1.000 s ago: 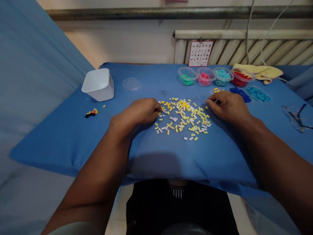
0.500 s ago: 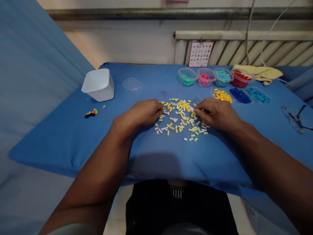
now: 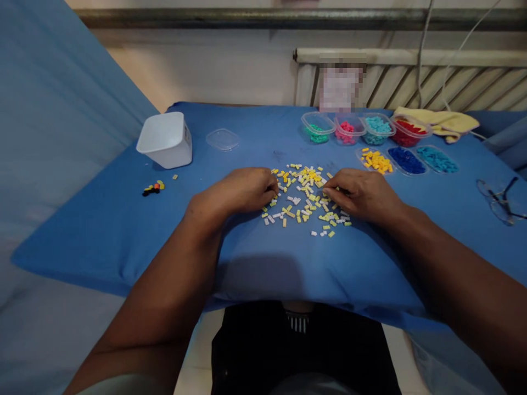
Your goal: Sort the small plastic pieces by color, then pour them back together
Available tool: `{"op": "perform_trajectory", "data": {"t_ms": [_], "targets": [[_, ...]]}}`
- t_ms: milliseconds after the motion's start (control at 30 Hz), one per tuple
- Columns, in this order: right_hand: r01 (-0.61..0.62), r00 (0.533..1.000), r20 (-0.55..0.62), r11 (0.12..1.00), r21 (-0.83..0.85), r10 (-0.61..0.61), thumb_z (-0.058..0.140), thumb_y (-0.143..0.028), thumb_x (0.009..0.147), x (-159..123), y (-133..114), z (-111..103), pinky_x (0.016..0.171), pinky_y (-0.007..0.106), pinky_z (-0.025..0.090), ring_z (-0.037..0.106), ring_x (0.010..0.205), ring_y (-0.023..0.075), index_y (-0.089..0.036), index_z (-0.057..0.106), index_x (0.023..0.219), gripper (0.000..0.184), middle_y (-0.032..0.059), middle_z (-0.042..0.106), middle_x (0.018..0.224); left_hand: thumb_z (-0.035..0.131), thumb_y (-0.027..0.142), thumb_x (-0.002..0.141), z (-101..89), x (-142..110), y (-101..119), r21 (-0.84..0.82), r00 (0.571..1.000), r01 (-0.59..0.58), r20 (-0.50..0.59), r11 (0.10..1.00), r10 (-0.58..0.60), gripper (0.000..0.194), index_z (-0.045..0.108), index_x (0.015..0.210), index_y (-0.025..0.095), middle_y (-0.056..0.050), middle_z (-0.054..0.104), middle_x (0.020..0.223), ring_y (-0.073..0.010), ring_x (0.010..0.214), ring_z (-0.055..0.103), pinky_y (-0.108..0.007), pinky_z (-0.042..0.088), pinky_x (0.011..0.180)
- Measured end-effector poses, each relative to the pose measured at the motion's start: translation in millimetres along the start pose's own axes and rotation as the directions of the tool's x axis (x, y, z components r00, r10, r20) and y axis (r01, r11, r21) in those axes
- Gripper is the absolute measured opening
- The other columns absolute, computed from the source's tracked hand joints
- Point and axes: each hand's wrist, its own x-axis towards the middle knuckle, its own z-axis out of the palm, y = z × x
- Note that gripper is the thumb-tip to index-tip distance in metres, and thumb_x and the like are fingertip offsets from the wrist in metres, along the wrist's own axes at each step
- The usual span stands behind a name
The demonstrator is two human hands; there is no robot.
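Small yellow, pale-yellow and white toy building bricks [image 3: 307, 204] lie loose in a spread pile on the blue cloth. My left hand [image 3: 251, 189] rests at the pile's left side, its fingers curled down among the bricks; whatever is under the fingertips is hidden. At the opposite side, my right hand [image 3: 356, 192] has thumb and forefinger drawn together over the bricks. Anything in that pinch is too small to make out.
Clear tubs hold green [image 3: 316, 133], pink [image 3: 346, 131], turquoise [image 3: 376, 127] and red bricks [image 3: 409, 133]. Shallow trays hold orange-yellow [image 3: 376, 161] and blue pieces [image 3: 407, 160]. A white bin [image 3: 164, 140], clear lid [image 3: 222, 140], mixed bricks [image 3: 153, 188], yellow cloth [image 3: 440, 122] and glasses [image 3: 500, 203] surround them.
My right fingertips have shifted slightly left over the pile. My left hand has moved slightly right. The view has tilted a little.
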Motion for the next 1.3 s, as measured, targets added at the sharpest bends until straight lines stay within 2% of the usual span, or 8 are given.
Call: {"op": "perform_trajectory", "data": {"t_ms": [300,400,467,600,733,933,1167,1300], "targets": [[0.059,0.998,-0.034,0.998,0.011,-0.058,0.059,-0.042,0.113,1,-2,0,0.081,0.038,0.058,0.079,0.092,0.0255,-0.027,0.081,0.107,0.027,0.0077,0.085,0.104,0.054,0.032,0.105,5.0,3,5,0.162,0.998,-0.058,0.029,0.985,0.054,0.028,0.078,0.097,0.021,-0.01,0.077,0.108,-0.0244,0.089,0.067,-0.035,0.046,0.079],[0.148,0.982,-0.125,0.989,0.022,-0.144,0.063,-0.038,0.113,1,-2,2,0.077,0.036,0.057,0.078,0.086,0.0241,-0.024,0.08,0.105,0.023,0.0079,0.084,0.099,0.057,0.032,0.102,5.6,4,6,0.071,0.996,-0.084,-0.014,0.994,0.085,0.025,0.077,0.097,0.02,-0.009,0.076,0.104,-0.0239,0.089,0.067,-0.035,0.047,0.081],[0.195,0.964,-0.192,0.98,0.037,-0.185,0.065,-0.036,0.112,1,-6,4,0.074,0.035,0.057,0.077,0.082,0.023,-0.023,0.079,0.11,0.019,0.0082,0.084,0.099,0.059,0.032,0.101,9.0,7,10,-0.102,0.991,-0.121,-0.069,0.987,0.114,0.023,0.077,0.098,0.019,-0.008,0.075,0.1,-0.0221,0.087,0.066,-0.034,0.048,0.08],[0.24,0.949,-0.24,0.963,0.122,-0.206,0.071,-0.037,0.111,3,-25,10,0.073,0.035,0.058,0.075,0.076,0.0207,-0.022,0.075,0.126,0.022,0.0076,0.083,0.103,0.065,0.037,0.1,28.0,17,24,-0.566,0.984,-0.159,-0.157,0.809,0.083,0.023,0.075,0.097,0.017,-0.004,0.071,0.086,-0.0156,0.074,0.059,-0.029,0.045,0.069],[0.191,0.951,-0.282,0.96,0.206,-0.129,0.072,-0.031,0.109,6,-37,16,0.075,0.034,0.059,0.076,0.083,0.0221,-0.024,0.075,0.122,0.015,0.0062,0.081,0.102,0.077,0.041,0.095,46.8,28,38,-0.802,0.988,-0.124,-0.153,0.584,0.001,0.027,0.072,0.088,0.015,-0.001,0.063,0.076,-0.0109,0.066,0.052,-0.025,0.039,0.061],[0.158,0.942,-0.328,0.954,0.254,-0.069,0.074,-0.027,0.107,8,-36,16,0.075,0.034,0.059,0.075,0.083,0.0211,-0.025,0.074,0.119,0.013,0.0047,0.08,0.1,0.094,0.05,0.084,47.3,32,45,-0.931,0.994,-0.073,-0.095,0.357,-0.045,0.04,0.079,0.092,0.014,-0.004,0.073,0.081,-0.011,0.069,0.06,-0.024,0.049,0.065],[0.121,0.954,-0.294,0.969,0.214,-0.055,0.07,-0.022,0.107,10,-34,22,0.078,0.034,0.057,0.074,0.088,0.022,-0.024,0.074,0.122,0.016,0.005,0.079,0.1,0.087,0.028,0.088,52.8,35,48,-0.956,0.992,-0.061,-0.089,0.287,-0.088,0.028,0.086,0.113,0.015,-0.007,0.083,0.101,-0.0116,0.077,0.071,-0.024,0.057,0.073],[0.056,0.969,-0.244,0.99,0.131,-0.023,0.067,-0.022,0.107,11,-30,22,0.081,0.037,0.056,0.074,0.094,0.0255,-0.025,0.076,0.118,0.015,0.0076,0.08,0.104,0.084,0.015,0.086,59.1,36,53,-0.982,0.983,-0.037,-0.07,0.187,-0.169,0.051,0.079,0.137,0.015,-0.01,0.085,0.116,-0.0145,0.088,0.077,-0.028,0.063,0.084]]}}
